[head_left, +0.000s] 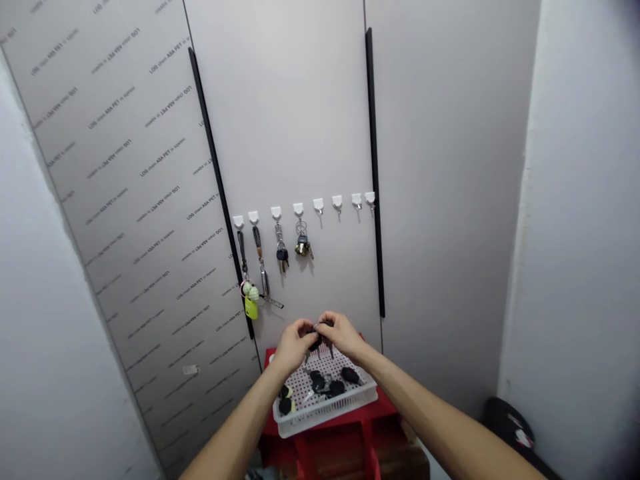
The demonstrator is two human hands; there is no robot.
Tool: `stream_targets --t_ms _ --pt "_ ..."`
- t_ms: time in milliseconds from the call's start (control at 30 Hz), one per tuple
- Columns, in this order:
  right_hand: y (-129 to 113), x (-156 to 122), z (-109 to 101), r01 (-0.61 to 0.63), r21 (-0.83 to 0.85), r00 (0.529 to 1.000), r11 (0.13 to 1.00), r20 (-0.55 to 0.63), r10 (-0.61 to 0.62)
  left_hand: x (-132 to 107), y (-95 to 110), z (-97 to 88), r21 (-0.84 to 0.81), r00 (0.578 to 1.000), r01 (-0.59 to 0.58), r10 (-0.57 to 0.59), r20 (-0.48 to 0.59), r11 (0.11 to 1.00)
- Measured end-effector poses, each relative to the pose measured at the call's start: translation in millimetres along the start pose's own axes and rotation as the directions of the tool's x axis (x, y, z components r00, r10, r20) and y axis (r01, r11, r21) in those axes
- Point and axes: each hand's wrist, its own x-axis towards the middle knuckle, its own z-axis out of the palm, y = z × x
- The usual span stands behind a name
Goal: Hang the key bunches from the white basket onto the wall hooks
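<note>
Open room lies between the hands (341, 333) and the four free white hooks (337, 201) on the right. Straps (257, 239) and keys (302, 245) block the left hooks. A black handle (375, 173) stands just beside the last hook. Below, a white basket (327, 420) blocks the way.

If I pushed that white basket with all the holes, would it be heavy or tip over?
Probably not heavy: the white basket looks like thin plastic full of holes. It likely wouldn't tip easily, being wide and low on the red stand. The dark keys seem to lie loose inside, so they might slide around.
</note>
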Motion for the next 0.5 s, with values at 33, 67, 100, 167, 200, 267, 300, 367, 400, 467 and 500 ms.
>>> stream_targets --t_ms 33,67,100,167,200,267,300,367,400,467,500 --pt "0 0 -1 0.003 0.019 1.000 1.000 0.018 -0.003 1 -1 -1.1 0.011 1.000 -0.008 0.008 0.000 1.000" --pt "0 0 -1 0.009 0.035 0.999 0.999 0.031 -0.010 1 -1 -2.1 0.029 1.000 -0.016 0.016 -0.001 0.999" --pt "1 1 -2 0.015 0.047 0.999 0.999 0.040 -0.017 2 -1 -2.7 0.053 1.000 -0.023 0.023 -0.010 0.998" --pt "1 1 -3 0.023 0.064 0.998 0.998 0.054 -0.027 2 1 -3.3 0.110 0.998 -0.028 0.034 -0.052 0.993" --pt "1 2 -3 0.021 0.070 0.998 0.997 0.057 -0.025 2 2 -3.6 0.143 0.996 -0.025 0.037 -0.084 0.989" --pt "1 2 -3 0.012 0.074 0.998 0.997 0.055 -0.016 2 4 -4.9 0.215 0.987 -0.015 0.048 -0.151 0.977" --pt "0 2 -4 0.008 0.077 0.999 0.997 0.052 -0.013 2 5 -6.0 0.246 0.984 -0.010 0.054 -0.172 0.969" --pt "-1 1 -4 -0.003 0.081 0.999 0.997 0.049 -0.001 4 3 -8.8 0.285 0.984 0.002 0.049 -0.169 0.958" --pt "-2 1 -4 -0.012 0.084 0.999 0.996 0.050 0.008 5 1 -10.3 0.290 0.988 0.010 0.035 -0.151 0.957" --pt "-2 -1 -4 -0.029 0.090 0.999 0.996 0.047 0.025 6 -5 -12.5 0.263 0.995 0.030 -0.004 -0.101 0.964" --pt "-2 -1 -4 -0.036 0.092 0.999 0.995 0.042 0.033 7 -8 -13.0 0.242 0.997 0.038 -0.020 -0.076 0.970"
